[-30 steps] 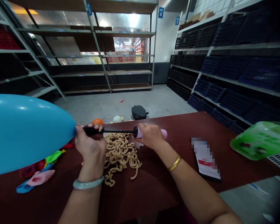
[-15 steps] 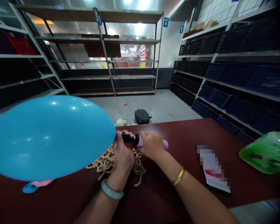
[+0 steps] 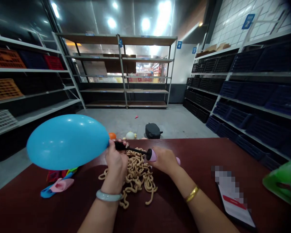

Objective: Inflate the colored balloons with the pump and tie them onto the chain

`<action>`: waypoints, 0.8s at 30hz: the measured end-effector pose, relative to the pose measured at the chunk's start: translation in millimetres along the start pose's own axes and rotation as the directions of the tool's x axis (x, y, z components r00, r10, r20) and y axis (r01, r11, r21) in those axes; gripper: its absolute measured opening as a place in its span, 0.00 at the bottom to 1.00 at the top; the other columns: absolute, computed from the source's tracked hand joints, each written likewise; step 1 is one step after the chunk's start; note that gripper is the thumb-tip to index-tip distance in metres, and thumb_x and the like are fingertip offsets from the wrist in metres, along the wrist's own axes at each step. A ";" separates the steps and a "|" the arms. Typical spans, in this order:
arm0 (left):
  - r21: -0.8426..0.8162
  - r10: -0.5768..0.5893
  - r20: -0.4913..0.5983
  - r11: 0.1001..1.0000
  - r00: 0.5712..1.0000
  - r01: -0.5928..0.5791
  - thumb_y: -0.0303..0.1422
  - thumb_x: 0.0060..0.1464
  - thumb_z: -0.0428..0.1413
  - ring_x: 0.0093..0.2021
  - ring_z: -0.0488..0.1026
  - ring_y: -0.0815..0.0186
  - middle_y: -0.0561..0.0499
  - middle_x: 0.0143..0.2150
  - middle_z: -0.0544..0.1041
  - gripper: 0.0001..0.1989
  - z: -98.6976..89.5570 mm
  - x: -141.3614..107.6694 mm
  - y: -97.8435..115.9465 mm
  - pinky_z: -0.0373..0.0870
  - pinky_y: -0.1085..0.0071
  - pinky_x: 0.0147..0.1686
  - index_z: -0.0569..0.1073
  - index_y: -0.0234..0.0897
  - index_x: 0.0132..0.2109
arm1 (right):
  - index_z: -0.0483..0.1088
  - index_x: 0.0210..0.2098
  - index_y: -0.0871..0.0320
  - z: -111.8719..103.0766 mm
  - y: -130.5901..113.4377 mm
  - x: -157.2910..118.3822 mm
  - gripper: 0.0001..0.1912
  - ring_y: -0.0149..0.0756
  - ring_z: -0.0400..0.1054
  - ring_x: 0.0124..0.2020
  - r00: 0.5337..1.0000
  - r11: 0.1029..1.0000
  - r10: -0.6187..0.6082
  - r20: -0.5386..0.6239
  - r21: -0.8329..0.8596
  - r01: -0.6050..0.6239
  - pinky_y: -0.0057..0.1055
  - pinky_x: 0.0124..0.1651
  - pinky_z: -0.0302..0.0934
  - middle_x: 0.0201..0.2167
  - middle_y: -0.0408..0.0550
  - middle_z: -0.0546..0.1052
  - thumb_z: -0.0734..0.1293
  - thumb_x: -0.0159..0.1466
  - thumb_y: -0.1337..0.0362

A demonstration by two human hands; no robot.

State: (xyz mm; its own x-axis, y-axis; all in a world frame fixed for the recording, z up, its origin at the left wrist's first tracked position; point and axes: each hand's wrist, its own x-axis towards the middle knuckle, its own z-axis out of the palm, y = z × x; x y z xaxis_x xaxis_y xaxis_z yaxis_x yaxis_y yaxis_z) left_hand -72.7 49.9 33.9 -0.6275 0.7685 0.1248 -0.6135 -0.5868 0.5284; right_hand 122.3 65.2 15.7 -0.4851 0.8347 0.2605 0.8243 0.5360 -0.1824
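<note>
A large inflated blue balloon [image 3: 68, 142] is at the left, its neck at my left hand [image 3: 116, 158]. That hand is closed round the balloon's neck and the black end of a hand pump [image 3: 138, 150]. The fingers of my right hand [image 3: 165, 160] wrap round the pump's pink-purple part, and a black rod shows between the two hands. Beneath the pump, a tangled heap of tan cord-like pieces [image 3: 135, 174] lies on the dark red table [image 3: 174, 207]. Uninflated balloons [image 3: 61, 185], pink, blue, red and green, lie at the left.
A phone [image 3: 235, 200] and a green plastic package [image 3: 281, 181] are on the table's right side. Beyond the far edge, a dark grey bag [image 3: 153, 130] and a pale round object [image 3: 130, 135] are on the floor. Shelves with crates [image 3: 247, 113] stand around.
My hands have moved apart, and the pump's black rod now shows between them. The balloon appears smaller and farther from the camera. The view has tilted up.
</note>
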 end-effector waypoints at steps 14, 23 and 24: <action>-0.053 0.057 0.068 0.997 0.996 -0.054 0.38 0.54 0.58 0.27 0.67 0.68 0.53 0.28 0.68 0.11 10.3 -15.1 -12.8 0.65 0.71 0.29 0.65 0.37 0.34 | 0.65 0.42 0.54 -18.8 9.5 -5.0 0.21 0.44 0.72 0.38 0.997 0.994 0.011 -0.077 -0.110 -0.019 0.33 0.36 0.57 0.38 0.51 0.76 0.65 0.59 0.45; 0.039 -0.115 0.066 0.993 0.991 0.112 0.37 0.54 0.58 0.27 0.68 0.69 0.53 0.29 0.69 0.11 17.9 -56.6 -53.6 0.68 0.69 0.31 0.65 0.37 0.35 | 0.64 0.48 0.55 -12.4 -12.6 -6.4 0.24 0.44 0.72 0.40 0.999 0.999 0.043 0.032 0.010 -0.043 0.34 0.38 0.59 0.40 0.50 0.76 0.66 0.58 0.48; 0.042 -0.114 0.062 0.993 0.992 0.112 0.37 0.53 0.58 0.27 0.68 0.69 0.53 0.29 0.69 0.11 17.8 -56.6 -53.5 0.68 0.69 0.32 0.65 0.37 0.35 | 0.62 0.52 0.54 -12.2 -13.2 -6.8 0.27 0.44 0.71 0.41 0.999 0.999 0.029 0.035 0.030 -0.030 0.34 0.40 0.60 0.42 0.51 0.75 0.66 0.58 0.48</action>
State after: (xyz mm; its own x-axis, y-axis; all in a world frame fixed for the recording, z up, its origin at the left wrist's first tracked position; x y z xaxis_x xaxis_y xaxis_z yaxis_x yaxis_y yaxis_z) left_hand 4.2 42.3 13.5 -0.5223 0.8449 0.1159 -0.6591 -0.4861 0.5738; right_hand 118.3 50.9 27.9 -0.4714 0.8536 0.2218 0.8292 0.5146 -0.2183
